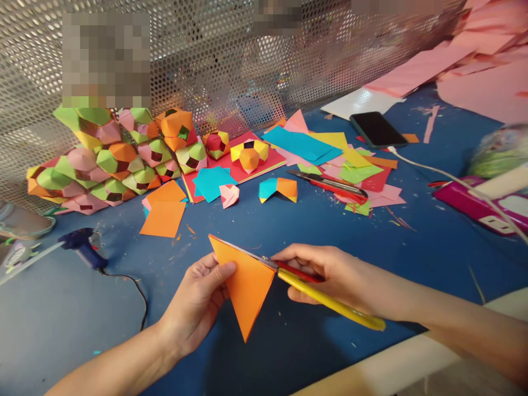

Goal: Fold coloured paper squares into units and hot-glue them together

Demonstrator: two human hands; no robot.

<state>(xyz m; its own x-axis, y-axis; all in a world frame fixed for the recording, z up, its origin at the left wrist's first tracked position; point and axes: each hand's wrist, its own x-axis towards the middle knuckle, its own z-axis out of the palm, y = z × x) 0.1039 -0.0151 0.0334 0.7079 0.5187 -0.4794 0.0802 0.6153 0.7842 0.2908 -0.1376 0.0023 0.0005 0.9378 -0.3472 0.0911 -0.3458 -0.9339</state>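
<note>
My left hand [206,297] pinches a folded orange paper triangle [246,283] near its left side, thumb on top, one corner pointing down toward me. My right hand [317,269] is closed on scissors [330,301] with one red and one yellow handle. The scissor blades lie along the triangle's upper edge, with the paper seemingly between them. Beyond my hands, a small blue, orange and yellow folded piece [278,188] and a pink folded piece [229,195] rest on the blue table [198,352].
Folded paper balls [117,159] are stacked at the back left. A glue gun [84,247] with a black cord lies left. Orange squares [163,219], a box cutter [330,184], paper scraps [371,179], a phone [378,130] and a magenta object [466,203] are around. Behind stands perforated metal [231,71].
</note>
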